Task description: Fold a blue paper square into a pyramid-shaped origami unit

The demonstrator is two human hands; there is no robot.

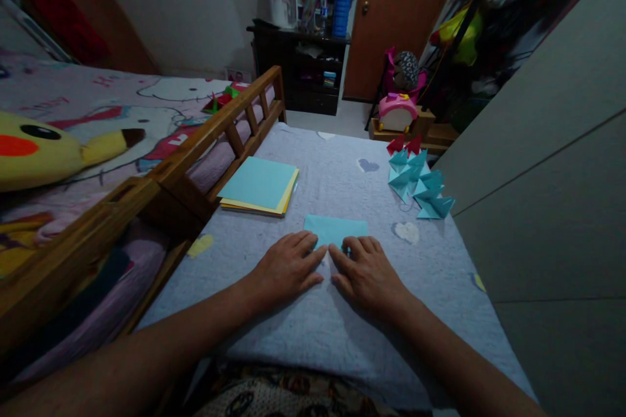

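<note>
A light blue sheet of paper (335, 227), folded into a rectangle, lies flat before me. My left hand (289, 267) rests palm down over its near left corner, with the fingers stretched and the thumb apart. My right hand (369, 270) lies the same way on the near right part, its index fingertip close to the left one at the near edge. The hands hide much of that edge. To the left is a stack of square paper (259, 182), blue on top with yellow beneath. Several folded blue paper pieces (415, 182) stand at the far right.
The table has a pale cloth (337, 332) with heart prints. Red folded pieces (403, 144) sit behind the blue ones. A wooden bed rail (195, 150) runs along the left, with a yellow plush toy (44, 153) beyond it. A pale cabinet panel (552, 163) borders the right side.
</note>
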